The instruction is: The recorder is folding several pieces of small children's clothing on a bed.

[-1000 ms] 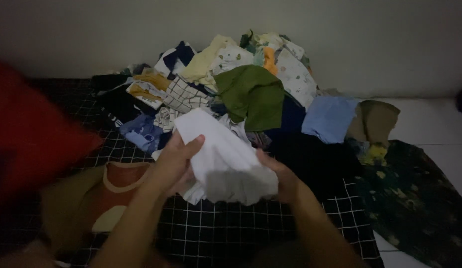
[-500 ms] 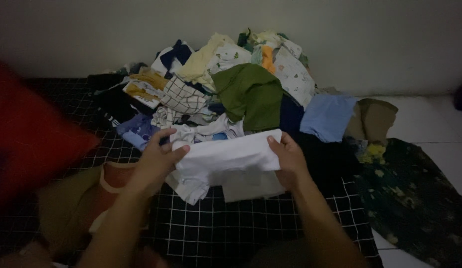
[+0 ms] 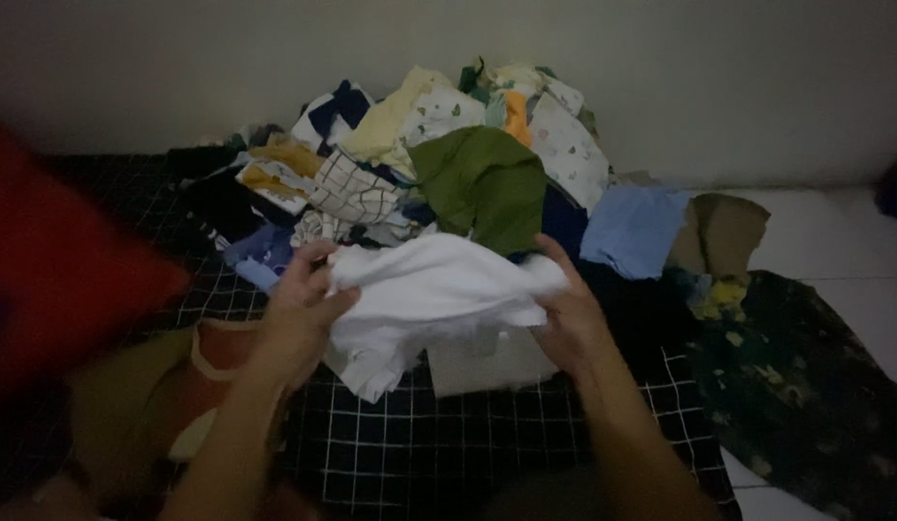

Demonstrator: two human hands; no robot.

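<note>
Your 2 hands clamp white garment (image 3: 429, 299): left hand (image 3: 299, 314) bunches 1 end, right hand (image 3: 564, 318) grips other. Likely soft, light, floppy; best held by edges.

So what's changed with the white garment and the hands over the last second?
The left hand and right hand have moved apart, pulling the bunched white garment out wide between them. Both hands kept their grip throughout. The clothes pile behind and the checked cloth underneath stayed as they were.
</note>
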